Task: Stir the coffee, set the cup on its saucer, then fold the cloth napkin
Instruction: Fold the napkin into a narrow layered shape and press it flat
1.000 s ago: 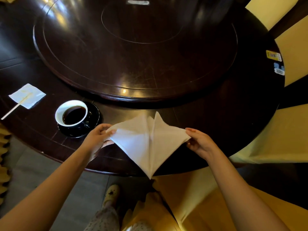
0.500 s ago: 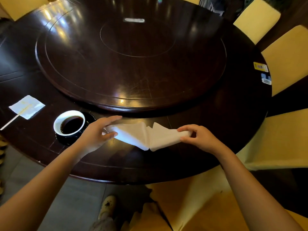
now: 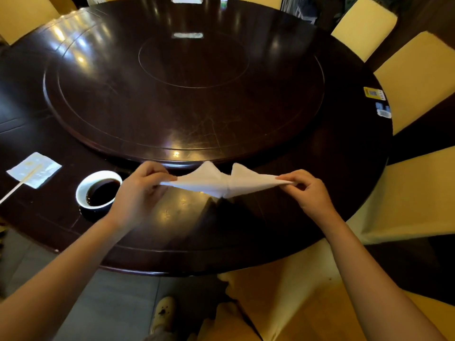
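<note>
A white cloth napkin point(image 3: 221, 182), folded with two peaked flaps at its far side, is stretched just above the dark table between my hands. My left hand point(image 3: 140, 190) pinches its left tip and my right hand point(image 3: 307, 190) pinches its right tip. To the left, a white-lined cup of black coffee point(image 3: 98, 190) stands on a dark saucer point(image 3: 92, 215), partly hidden by my left wrist. A pale stir stick point(image 3: 18, 187) lies on a white paper square point(image 3: 34, 169) at the far left.
The round dark table point(image 3: 320, 217) carries a large raised turntable point(image 3: 184, 94) just beyond the napkin. Cream-covered chairs point(image 3: 418, 77) stand around the right side and one point(image 3: 295, 303) below me. Stickers point(image 3: 374, 93) mark the right rim. My shoe point(image 3: 162, 313) shows on the grey floor.
The napkin, flat as a kite shape at the table's edge before, has been lifted and carried farther onto the table. Both hands now pinch its side tips; the view shifted back.
</note>
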